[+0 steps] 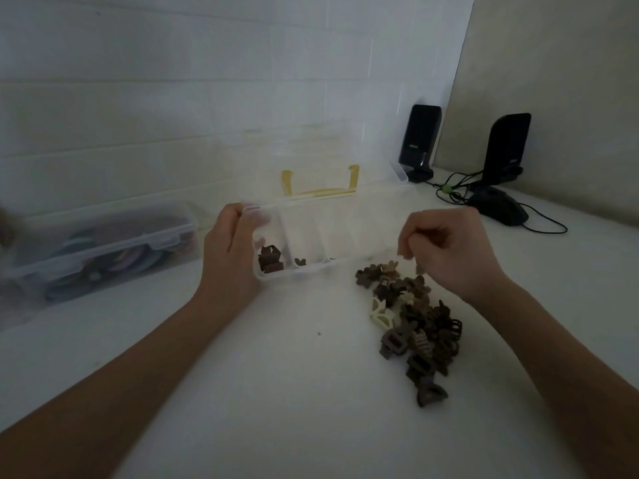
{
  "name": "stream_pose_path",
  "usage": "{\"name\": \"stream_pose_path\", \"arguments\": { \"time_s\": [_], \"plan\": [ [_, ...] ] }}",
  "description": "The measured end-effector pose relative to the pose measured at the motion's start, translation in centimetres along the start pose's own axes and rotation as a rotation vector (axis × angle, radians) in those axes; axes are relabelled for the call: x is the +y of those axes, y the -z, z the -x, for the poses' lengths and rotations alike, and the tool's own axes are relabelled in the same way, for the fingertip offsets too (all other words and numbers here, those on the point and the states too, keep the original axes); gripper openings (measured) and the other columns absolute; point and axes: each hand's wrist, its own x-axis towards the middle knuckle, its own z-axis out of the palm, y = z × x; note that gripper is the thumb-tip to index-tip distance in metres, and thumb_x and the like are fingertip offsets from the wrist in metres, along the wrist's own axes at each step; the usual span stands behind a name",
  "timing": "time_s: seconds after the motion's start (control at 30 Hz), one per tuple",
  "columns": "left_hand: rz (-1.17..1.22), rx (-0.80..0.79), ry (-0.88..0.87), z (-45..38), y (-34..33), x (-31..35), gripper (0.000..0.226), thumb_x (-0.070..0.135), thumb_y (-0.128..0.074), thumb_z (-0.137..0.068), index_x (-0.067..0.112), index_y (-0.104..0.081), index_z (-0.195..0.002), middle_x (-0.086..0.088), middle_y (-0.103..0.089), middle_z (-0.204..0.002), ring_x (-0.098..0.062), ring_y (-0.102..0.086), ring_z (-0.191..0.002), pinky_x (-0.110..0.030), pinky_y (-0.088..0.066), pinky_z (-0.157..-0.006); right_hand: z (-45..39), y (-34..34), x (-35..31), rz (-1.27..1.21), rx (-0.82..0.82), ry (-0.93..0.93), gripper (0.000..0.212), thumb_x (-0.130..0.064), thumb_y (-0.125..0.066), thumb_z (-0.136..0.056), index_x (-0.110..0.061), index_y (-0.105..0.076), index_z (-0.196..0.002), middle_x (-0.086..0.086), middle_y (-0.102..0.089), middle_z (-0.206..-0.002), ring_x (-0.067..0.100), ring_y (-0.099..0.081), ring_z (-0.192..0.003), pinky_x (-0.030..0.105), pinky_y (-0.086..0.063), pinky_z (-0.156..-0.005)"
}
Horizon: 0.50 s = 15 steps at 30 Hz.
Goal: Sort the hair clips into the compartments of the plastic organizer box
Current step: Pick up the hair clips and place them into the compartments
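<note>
Left hand (pixel 231 250) grips organizer box (pixel 332 233) left end on bench (pixel 276 392). Right hand (pixel 446 250) curled over clip pile (pixel 411 319); contents of its grasp unclear. Risk: dim light, similar browns, clip landing in wrong compartment.

Setting: appearing to be a home desk corner, dimly lit.
Surface: a white desk (pixel 276 392) running up against a white brick-pattern wall (pixel 173 81).
Electronics: two black desktop speakers (pixel 419 141) standing at the back right, a black computer mouse (pixel 499 209) lying beside them, cables trailing across.
Storage: a clear latched plastic case (pixel 100 247) sitting at left, holding coloured hair accessories.
</note>
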Motion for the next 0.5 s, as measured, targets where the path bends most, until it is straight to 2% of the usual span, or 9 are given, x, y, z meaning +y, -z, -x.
{"name": "stream_pose_path", "arguments": {
  "time_s": [0.03,0.1,0.2,0.3,0.37,0.43,0.5],
  "plan": [
    [0.002,0.011,-0.002,0.0,0.0,0.0,0.011,0.021,-0.051,-0.09,0.017,-0.06,-0.086,0.014,-0.061,-0.082,-0.002,-0.056,-0.081,-0.02,-0.05,-0.079,0.1,0.1,0.0,0.061,-0.062,0.015,0.025,-0.007,-0.046,-0.069,-0.015,-0.068,-0.06,-0.006,-0.06,-0.051,0.012,-0.056,-0.045,0.033,-0.042,-0.041],
    [0.016,0.013,-0.005,0.0,0.2,-0.1,0.012,0.036,-0.051,-0.083,0.028,-0.061,-0.081,0.015,-0.063,-0.083,-0.007,-0.058,-0.084,-0.03,-0.052,-0.084,0.2,-0.1,0.0,0.212,-0.194,0.038,0.025,-0.019,-0.049,-0.073,-0.022,-0.074,-0.072,-0.017,-0.058,-0.054,0.003,-0.053,-0.047,0.019,-0.033,-0.047],
    [-0.014,-0.011,-0.04,0.1,0.5,-0.2,0.016,0.046,-0.046,-0.079,0.039,-0.06,-0.079,0.02,-0.064,-0.084,-0.006,-0.058,-0.087,-0.039,-0.052,-0.088,0.3,-0.7,-0.3,0.371,-0.35,0.054,0.023,-0.027,-0.057,-0.082,-0.036,-0.072,-0.095,-0.017,-0.068,-0.08,-0.005,-0.049,-0.057,0.011,-0.031,-0.059],
    [-0.03,-0.025,-0.058,0.3,0.4,0.1,0.015,0.044,-0.045,-0.081,0.039,-0.059,-0.08,0.02,-0.065,-0.085,-0.006,-0.058,-0.088,-0.044,-0.051,-0.092,0.5,-1.2,-0.7,0.451,-0.431,0.064,0.026,-0.035,-0.055,-0.087,-0.041,-0.067,-0.109,-0.019,-0.068,-0.108,0.005,-0.061,-0.091,0.016,-0.04,-0.072],
    [-0.029,-0.016,-0.055,0.2,0.3,0.2,0.015,0.043,-0.046,-0.082,0.038,-0.059,-0.081,0.02,-0.065,-0.085,-0.006,-0.058,-0.085,-0.045,-0.051,-0.092,0.5,-1.3,-0.8,0.513,-0.475,0.051,0.028,-0.041,-0.052,-0.089,-0.044,-0.062,-0.116,-0.022,-0.062,-0.121,0.006,-0.057,-0.108,0.022,-0.041,-0.082],
    [-0.043,-0.016,-0.062,0.1,0.3,0.1,0.014,0.037,-0.045,-0.088,0.035,-0.058,-0.083,0.022,-0.064,-0.085,-0.004,-0.058,-0.084,-0.044,-0.051,-0.092,0.5,-1.5,-0.8,0.527,-0.505,0.02,0.03,-0.043,-0.05,-0.091,-0.044,-0.058,-0.12,-0.021,-0.059,-0.126,0.007,-0.055,-0.112,0.024,-0.041,-0.087],
    [-0.054,-0.023,-0.079,0.2,0.3,0.0,0.017,0.027,-0.044,-0.093,0.034,-0.058,-0.085,0.024,-0.063,-0.086,-0.003,-0.058,-0.085,-0.042,-0.051,-0.091,0.5,-1.8,-0.7,0.521,-0.509,0.004,0.028,-0.044,-0.049,-0.091,-0.043,-0.058,-0.118,-0.019,-0.062,-0.122,0.01,-0.056,-0.109,0.027,-0.044,-0.087]
  ]
}}
